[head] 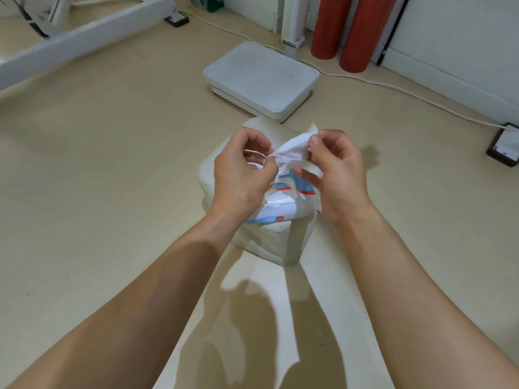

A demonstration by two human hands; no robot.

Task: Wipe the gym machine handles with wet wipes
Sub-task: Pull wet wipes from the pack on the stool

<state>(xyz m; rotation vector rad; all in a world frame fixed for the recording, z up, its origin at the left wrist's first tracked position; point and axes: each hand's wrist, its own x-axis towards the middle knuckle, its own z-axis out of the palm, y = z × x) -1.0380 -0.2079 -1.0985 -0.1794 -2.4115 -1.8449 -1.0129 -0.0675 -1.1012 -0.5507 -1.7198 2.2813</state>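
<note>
Both hands meet above a white padded seat (213, 175): the left hand (241, 175) and right hand (335, 169) each pinch a crumpled white wet wipe (290, 148) over the wipes pack (280, 204). Farther off, a white platform (261, 77) sits near two red cylinders (348, 29).

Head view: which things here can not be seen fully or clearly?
- White plastic wipes pack with blue and red print, head view: the left hand and right hand, pinching a white wet wipe, cover much of its top; print too blurred to read.
- White metal gym machine frame, head view: cut off by top and left edges; no handle shows.
- Two red cylinders, head view: tops cut off by the upper edge.
</note>
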